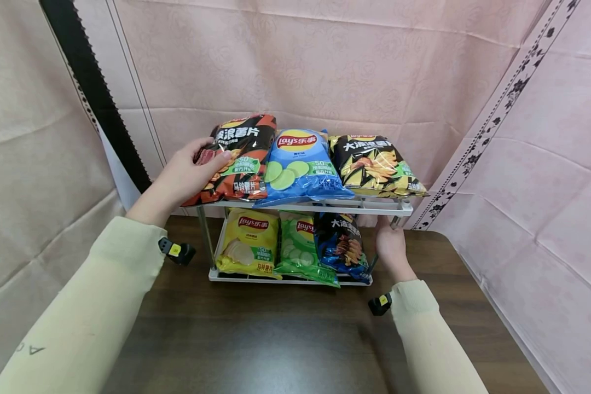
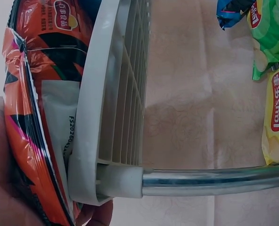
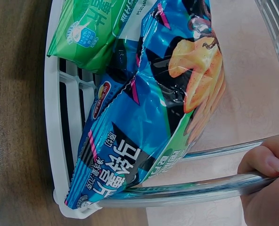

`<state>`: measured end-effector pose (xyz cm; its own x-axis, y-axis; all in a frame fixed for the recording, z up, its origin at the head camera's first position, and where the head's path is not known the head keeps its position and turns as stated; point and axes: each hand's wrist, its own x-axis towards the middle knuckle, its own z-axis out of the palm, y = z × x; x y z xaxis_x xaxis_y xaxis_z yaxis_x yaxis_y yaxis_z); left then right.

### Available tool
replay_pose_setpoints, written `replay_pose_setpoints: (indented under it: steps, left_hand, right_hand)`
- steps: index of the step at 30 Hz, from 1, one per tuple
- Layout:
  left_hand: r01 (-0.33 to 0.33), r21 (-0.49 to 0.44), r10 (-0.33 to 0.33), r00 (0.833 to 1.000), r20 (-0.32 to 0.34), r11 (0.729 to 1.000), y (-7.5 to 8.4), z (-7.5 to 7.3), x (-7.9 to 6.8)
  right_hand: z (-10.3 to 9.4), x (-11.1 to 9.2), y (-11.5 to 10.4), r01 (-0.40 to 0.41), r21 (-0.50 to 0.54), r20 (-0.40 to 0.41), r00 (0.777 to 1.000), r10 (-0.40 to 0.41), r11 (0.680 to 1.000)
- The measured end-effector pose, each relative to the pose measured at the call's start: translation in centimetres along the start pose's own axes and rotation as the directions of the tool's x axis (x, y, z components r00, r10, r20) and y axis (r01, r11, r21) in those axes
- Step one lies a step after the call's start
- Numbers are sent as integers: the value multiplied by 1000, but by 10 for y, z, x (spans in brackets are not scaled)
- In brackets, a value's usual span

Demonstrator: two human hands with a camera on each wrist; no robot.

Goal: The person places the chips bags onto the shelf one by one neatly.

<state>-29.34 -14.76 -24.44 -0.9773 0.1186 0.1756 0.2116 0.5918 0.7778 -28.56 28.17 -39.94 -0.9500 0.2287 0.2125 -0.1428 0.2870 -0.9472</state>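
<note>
A two-tier white rack with metal posts holds several bags of chips. My left hand grips a red-and-black bag of chips at the left end of the upper tier. In the left wrist view that bag lies against the tier's edge, with fingertips showing below it. Beside it lean a blue bag of chips and a black-and-yellow bag of chips. With curled fingers, my right hand holds a right-hand metal post just under the upper tier.
On the lower tier sit a yellow bag, a green bag and a blue-and-black bag of chips. The rack stands on a dark wooden table. Pink cloth hangs close behind, with more cloth at both sides.
</note>
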Motion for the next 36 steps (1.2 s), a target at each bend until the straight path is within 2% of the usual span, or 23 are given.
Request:
replay_pose_setpoints:
  steps: [4, 8, 11, 14, 21, 23, 26, 28, 31, 34, 36]
  left_hand:
    - [-2, 8, 2, 1000, 21, 1000, -2, 0, 2]
    - [-2, 25, 1, 1000, 19, 1000, -3, -1, 1]
    - [-5, 4, 5, 1000, -5, 1000, -5, -1, -1]
    - [-5, -32, 5, 1000, -21, 999, -10, -1, -5]
    - [-2, -57, 3, 1000, 12, 998, -23, -2, -19]
    - [-12, -59, 13, 1000, 8, 998, -28, -3, -25]
    - [-34, -47, 34, 999, 2, 998, -36, -4, -36]
    - [-41, -21, 41, 999, 6, 999, -42, -4, -45]
    - [-42, 38, 40, 998, 49, 998, -54, -4, -59]
    - [-51, 108, 40, 994, 104, 993, -71, -3, -70]
    - [-36, 189, 9, 990, 142, 981, -83, -1, -78]
  right_hand:
    - [0, 1, 0, 2, 33, 20, 1000, -2, 999]
    - [1, -6, -18, -9, 38, 46, 999, 7, 999]
    - [1, -13, -31, -11, 36, 63, 998, 8, 999]
    - [1, -13, -31, 0, 46, 64, 998, -3, 999]
    - [-8, -9, -19, -73, 112, 87, 994, 64, 991]
    - [-10, -8, -13, -89, 97, 87, 993, 81, 991]
    - [-14, -11, -6, -72, -26, 66, 995, 73, 997]
    - [-17, -17, -3, -42, -139, 63, 997, 51, 989]
    - [-21, -28, 0, -2, -306, 93, 995, 32, 952]
    - [-24, -43, 6, 0, -430, 137, 988, 66, 903]
    - [-26, -54, 11, -7, -489, 158, 983, 97, 872]
